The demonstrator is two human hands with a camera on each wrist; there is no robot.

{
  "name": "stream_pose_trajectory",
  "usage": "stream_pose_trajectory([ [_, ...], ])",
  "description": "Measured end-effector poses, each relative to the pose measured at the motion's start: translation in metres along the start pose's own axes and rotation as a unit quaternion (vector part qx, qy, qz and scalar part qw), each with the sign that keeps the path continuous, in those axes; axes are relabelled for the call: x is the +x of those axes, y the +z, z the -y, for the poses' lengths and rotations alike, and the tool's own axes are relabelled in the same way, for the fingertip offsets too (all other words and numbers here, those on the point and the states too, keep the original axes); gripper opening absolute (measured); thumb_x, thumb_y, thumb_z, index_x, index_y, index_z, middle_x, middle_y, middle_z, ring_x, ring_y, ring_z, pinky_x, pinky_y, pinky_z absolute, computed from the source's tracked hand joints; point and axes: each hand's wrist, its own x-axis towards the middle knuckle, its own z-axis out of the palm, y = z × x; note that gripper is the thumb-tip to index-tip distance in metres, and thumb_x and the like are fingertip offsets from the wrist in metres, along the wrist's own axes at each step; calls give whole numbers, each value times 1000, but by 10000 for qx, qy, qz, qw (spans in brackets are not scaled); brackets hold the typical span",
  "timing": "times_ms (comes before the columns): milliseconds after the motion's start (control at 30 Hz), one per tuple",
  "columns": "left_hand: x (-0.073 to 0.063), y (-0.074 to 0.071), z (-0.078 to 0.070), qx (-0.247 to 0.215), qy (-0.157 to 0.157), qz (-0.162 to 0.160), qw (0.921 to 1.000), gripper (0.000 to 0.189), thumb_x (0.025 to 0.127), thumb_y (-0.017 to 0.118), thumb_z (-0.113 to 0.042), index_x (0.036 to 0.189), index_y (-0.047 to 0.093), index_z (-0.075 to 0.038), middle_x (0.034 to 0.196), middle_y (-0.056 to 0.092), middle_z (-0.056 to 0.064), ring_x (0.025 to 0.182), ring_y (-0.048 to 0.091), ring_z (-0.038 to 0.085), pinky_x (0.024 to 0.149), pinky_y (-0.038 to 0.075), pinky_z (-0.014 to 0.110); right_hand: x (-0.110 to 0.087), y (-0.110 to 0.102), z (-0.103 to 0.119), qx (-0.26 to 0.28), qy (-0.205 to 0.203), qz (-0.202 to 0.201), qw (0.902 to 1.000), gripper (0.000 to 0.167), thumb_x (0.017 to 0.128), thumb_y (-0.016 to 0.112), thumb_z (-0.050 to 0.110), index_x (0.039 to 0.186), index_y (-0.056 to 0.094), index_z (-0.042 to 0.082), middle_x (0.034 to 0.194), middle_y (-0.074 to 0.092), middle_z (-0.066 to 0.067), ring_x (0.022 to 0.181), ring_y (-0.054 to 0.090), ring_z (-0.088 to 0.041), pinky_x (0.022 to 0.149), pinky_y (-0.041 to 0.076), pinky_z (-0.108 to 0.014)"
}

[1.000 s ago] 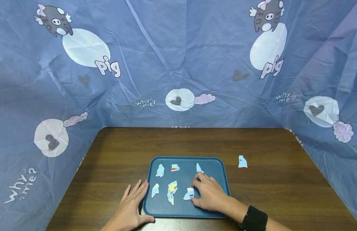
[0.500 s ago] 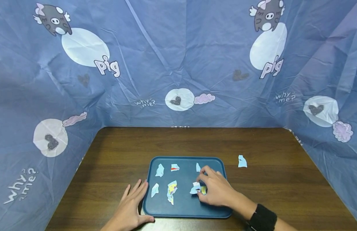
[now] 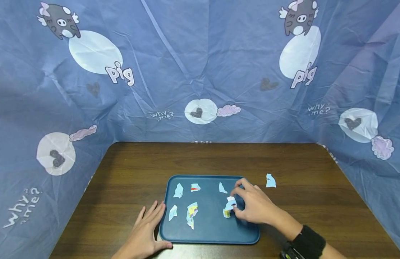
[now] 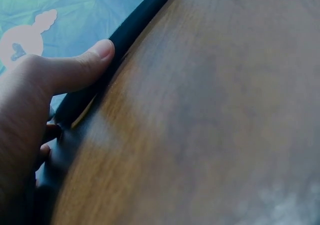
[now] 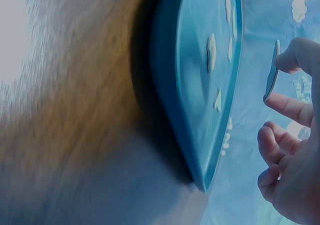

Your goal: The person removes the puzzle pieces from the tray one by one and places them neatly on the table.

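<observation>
My right hand (image 3: 258,204) is over the right part of the blue tray (image 3: 212,235). Its thumb and index finger pinch a jagged light-blue piece of card (image 3: 231,203), which the right wrist view shows edge-on and lifted above the tray. Just below it in the head view, a small yellow-marked piece (image 3: 226,213) lies on the tray. A pale-blue piece (image 3: 223,188) is beyond the fingertips. My left hand (image 3: 143,230) rests against the tray's left front corner, fingers stretched along the side; the thumb (image 4: 87,65) touches the front rim in the left wrist view.
On the tray's left half lie a long yellow-patterned piece (image 3: 192,215), a red-marked piece (image 3: 195,187) and two pale-blue pieces (image 3: 178,190). Another light-blue piece (image 3: 270,181) lies on the brown table (image 3: 138,162) right of the tray. A patterned blue cloth (image 3: 148,90) hangs behind.
My right hand has lifted the light-blue piece off the tray and carried it right and slightly away. This uncovers the small yellow-marked piece. My left hand has stayed in place.
</observation>
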Motion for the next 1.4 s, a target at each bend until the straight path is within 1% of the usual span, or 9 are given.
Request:
stream_pose_trajectory([
  [100, 0, 0, 0, -13, -9, 12, 10000, 125, 61, 81, -73, 153, 40, 1, 159, 37, 13, 151, 24, 32, 117, 11, 61, -2, -4, -8, 23, 50, -138, 9999, 33, 79, 79, 33, 109, 70, 24, 125, 50, 0, 90, 55, -12, 75, 41, -34],
  [233, 1, 0, 0, 4, 1, 10, 10000, 125, 61, 80, -74, 153, 39, 1, 160, 36, 13, 151, 24, 32, 118, 11, 61, -5, -8, -21, 42, 91, -383, 9992, 32, 78, 79, 31, 108, 70, 23, 125, 52, -2, 95, 58, -16, 77, 45, -37],
  [433, 0, 2, 2, 68, 117, -170, 9998, 125, 60, 81, -73, 152, 41, 2, 159, 39, 13, 150, 27, 33, 117, 13, 60, -11, -15, -39, -14, 19, -613, 9981, 32, 79, 78, 28, 108, 70, 20, 122, 53, -3, 92, 58, -20, 77, 49, -41],
  [600, -1, 2, 2, 61, 108, -194, 9997, 124, 60, 81, -72, 151, 42, 1, 158, 39, 12, 150, 27, 32, 117, 13, 59, -18, -20, -54, -131, 114, -650, 9977, 31, 79, 78, 26, 108, 70, 20, 121, 53, -4, 95, 59, -22, 80, 49, -47],
  [700, -1, 2, 2, 54, 103, -181, 9998, 124, 60, 82, -72, 151, 42, 1, 159, 39, 12, 150, 27, 32, 117, 13, 60, -24, -23, -64, -144, 284, -635, 9975, 30, 79, 77, 25, 108, 69, 20, 122, 53, -5, 93, 60, -22, 76, 48, -45],
  [867, -2, 3, 1, 98, 274, -399, 9988, 123, 58, 84, -70, 149, 45, 3, 156, 43, 14, 147, 32, 35, 115, 17, 61, -32, -26, -81, 43, 582, -614, 9964, 32, 80, 78, 22, 110, 69, 19, 124, 52, -8, 88, 59, -24, 72, 46, -43],
  [1000, -2, 3, 0, 111, 306, -489, 9983, 122, 58, 84, -70, 148, 46, 3, 155, 44, 14, 146, 33, 36, 114, 18, 60, -36, -28, -93, 130, 669, -665, 9955, 34, 80, 79, 20, 112, 70, 15, 123, 52, -10, 85, 59, -24, 70, 47, -41],
  [1133, -2, 2, 0, 80, 339, -496, 9982, 122, 58, 84, -68, 149, 45, 4, 155, 43, 15, 147, 33, 36, 114, 17, 61, -39, -31, -105, 58, 778, -654, 9948, 35, 80, 79, 20, 112, 70, 13, 120, 52, -10, 85, 59, -23, 70, 48, -42],
  [1400, -2, 3, 1, 141, 301, -418, 9986, 123, 60, 82, -72, 149, 45, 4, 156, 42, 15, 147, 32, 35, 115, 17, 60, -44, -35, -132, -58, 1156, -547, 9918, 38, 82, 78, 20, 116, 70, 7, 120, 52, -14, 91, 60, -28, 73, 51, -48],
])
